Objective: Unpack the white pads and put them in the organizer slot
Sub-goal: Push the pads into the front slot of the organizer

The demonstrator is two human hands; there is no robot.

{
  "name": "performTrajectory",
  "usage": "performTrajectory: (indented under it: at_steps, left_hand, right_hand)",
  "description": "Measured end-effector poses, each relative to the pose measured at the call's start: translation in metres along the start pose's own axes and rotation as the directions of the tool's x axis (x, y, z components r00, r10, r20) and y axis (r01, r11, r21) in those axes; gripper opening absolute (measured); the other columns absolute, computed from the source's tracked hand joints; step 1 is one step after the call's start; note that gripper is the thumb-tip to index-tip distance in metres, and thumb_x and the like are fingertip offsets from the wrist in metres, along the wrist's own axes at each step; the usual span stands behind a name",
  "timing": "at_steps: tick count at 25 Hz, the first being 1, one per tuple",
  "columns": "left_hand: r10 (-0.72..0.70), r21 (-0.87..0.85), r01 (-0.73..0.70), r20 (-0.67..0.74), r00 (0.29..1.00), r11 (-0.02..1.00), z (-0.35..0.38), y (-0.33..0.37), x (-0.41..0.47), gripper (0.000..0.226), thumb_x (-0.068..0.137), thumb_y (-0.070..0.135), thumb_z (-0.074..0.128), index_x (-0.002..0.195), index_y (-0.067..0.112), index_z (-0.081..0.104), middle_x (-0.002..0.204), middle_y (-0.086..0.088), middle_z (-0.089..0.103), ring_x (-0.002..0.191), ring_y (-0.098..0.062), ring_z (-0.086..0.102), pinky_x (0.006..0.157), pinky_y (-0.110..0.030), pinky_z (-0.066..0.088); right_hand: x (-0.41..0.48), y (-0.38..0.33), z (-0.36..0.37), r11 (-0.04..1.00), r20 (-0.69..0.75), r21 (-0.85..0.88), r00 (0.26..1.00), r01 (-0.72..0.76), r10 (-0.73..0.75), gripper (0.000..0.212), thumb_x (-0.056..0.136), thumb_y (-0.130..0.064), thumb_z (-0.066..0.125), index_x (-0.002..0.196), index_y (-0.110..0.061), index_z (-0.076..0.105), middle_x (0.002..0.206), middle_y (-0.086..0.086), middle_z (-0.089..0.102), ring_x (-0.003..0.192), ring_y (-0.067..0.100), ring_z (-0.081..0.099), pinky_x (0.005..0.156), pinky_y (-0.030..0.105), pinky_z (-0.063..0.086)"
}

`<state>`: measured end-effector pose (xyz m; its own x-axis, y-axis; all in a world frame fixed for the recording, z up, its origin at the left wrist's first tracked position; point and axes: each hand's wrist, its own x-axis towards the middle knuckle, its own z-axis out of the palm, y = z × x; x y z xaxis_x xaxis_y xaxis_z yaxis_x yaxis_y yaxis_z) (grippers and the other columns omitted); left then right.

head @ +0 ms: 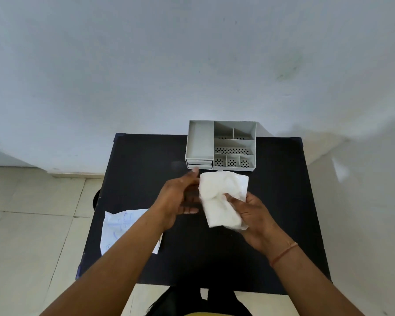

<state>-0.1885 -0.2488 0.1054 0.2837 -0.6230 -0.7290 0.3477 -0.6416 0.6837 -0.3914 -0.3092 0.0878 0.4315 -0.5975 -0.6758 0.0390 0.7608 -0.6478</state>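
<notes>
While we hold the white pads (222,197) above the table (283,201), just near of the grey organizer (221,145), our right hand (252,215) fingers pinch their near edge and our left hand (180,197) fingers lie loosely spread along the left side. Such a soft stack could sag or fan apart and catch on a slot wall.

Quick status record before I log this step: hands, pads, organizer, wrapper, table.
left hand: open, fingers at the left edge of the pads
right hand: gripping the pads from the right
white pads: bunched stack, held above the table
organizer: grey, at the table's far edge, all visible compartments empty
wrapper: printed, flat on the table's near-left side
table: black
</notes>
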Motion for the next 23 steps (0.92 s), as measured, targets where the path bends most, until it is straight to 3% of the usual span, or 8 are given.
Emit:
performTrajectory:
  at_steps: [5,7,9,12,14,18,23]
  left_hand:
    - [-0.253,-0.297,0.198,-0.159,0.954,0.934,-0.020,0.000,0.119,0.011,0.101,0.012,0.067,0.108,0.009,0.074,0.120,-0.016,0.077,0.086,-0.023,0.073,0.073,-0.043,0.062]
    - [-0.303,-0.319,0.237,-0.173,0.937,0.917,-0.017,0.001,0.152,0.018,0.101,0.006,0.065,0.116,0.004,0.074,0.119,-0.016,0.074,0.086,-0.022,0.071,0.069,-0.041,0.059]
    - [-0.322,-0.363,0.241,-0.182,0.929,0.900,-0.012,0.004,0.174,0.025,0.100,0.003,0.065,0.123,0.002,0.073,0.117,-0.015,0.074,0.089,-0.022,0.072,0.068,-0.040,0.059]
    - [-0.318,-0.437,0.198,-0.220,0.922,0.877,-0.004,0.006,0.188,0.022,0.099,-0.001,0.064,0.119,0.002,0.072,0.102,-0.014,0.075,0.092,-0.023,0.075,0.076,-0.042,0.063]
    - [-0.322,-0.446,0.194,-0.232,0.918,0.874,-0.003,0.006,0.190,0.017,0.098,0.000,0.066,0.113,0.004,0.073,0.098,-0.014,0.076,0.090,-0.023,0.076,0.082,-0.045,0.064]
    - [-0.321,-0.442,0.201,-0.216,0.922,0.874,-0.007,0.003,0.191,0.013,0.097,0.003,0.067,0.106,0.005,0.075,0.096,-0.011,0.074,0.081,-0.020,0.073,0.080,-0.045,0.063]
    - [-0.323,-0.309,0.247,-0.223,0.920,0.918,-0.012,-0.015,0.179,0.016,0.096,0.007,0.064,0.109,0.006,0.073,0.103,-0.012,0.073,0.080,-0.019,0.070,0.078,-0.043,0.062]
  right_hand:
    - [0.035,-0.004,0.004,0.992,-0.027,0.125,1.000,0.016,-0.013,0.042,0.091,-0.019,0.073,0.133,-0.019,0.069,0.124,0.009,0.079,0.104,0.028,0.079,0.073,0.044,0.065]
    - [0.045,-0.004,0.010,0.986,-0.049,0.166,0.999,0.028,-0.020,0.050,0.085,-0.020,0.075,0.135,-0.017,0.068,0.125,0.010,0.078,0.104,0.029,0.079,0.085,0.052,0.061]
    - [0.053,-0.002,0.014,0.980,-0.087,0.194,0.996,0.044,-0.027,0.046,0.089,-0.017,0.074,0.134,-0.015,0.068,0.124,0.011,0.078,0.104,0.030,0.079,0.093,0.059,0.056]
    - [0.057,0.001,0.018,0.985,-0.118,0.166,0.993,0.046,-0.027,0.030,0.100,-0.014,0.066,0.129,-0.014,0.070,0.115,0.011,0.079,0.094,0.028,0.080,0.073,0.048,0.060]
    - [0.058,0.003,0.019,0.985,-0.147,0.167,0.989,0.041,-0.016,0.031,0.099,-0.014,0.066,0.130,-0.013,0.070,0.114,0.011,0.078,0.091,0.029,0.079,0.060,0.041,0.061]
    - [0.065,0.009,0.017,0.986,-0.215,0.166,0.977,0.028,0.009,0.036,0.100,-0.018,0.068,0.136,-0.014,0.068,0.127,0.015,0.075,0.103,0.037,0.073,0.055,0.040,0.061]
    - [0.067,0.008,0.016,0.987,-0.241,0.159,0.970,0.023,0.017,0.034,0.100,-0.018,0.068,0.135,-0.015,0.068,0.125,0.012,0.075,0.105,0.038,0.072,0.053,0.040,0.060]
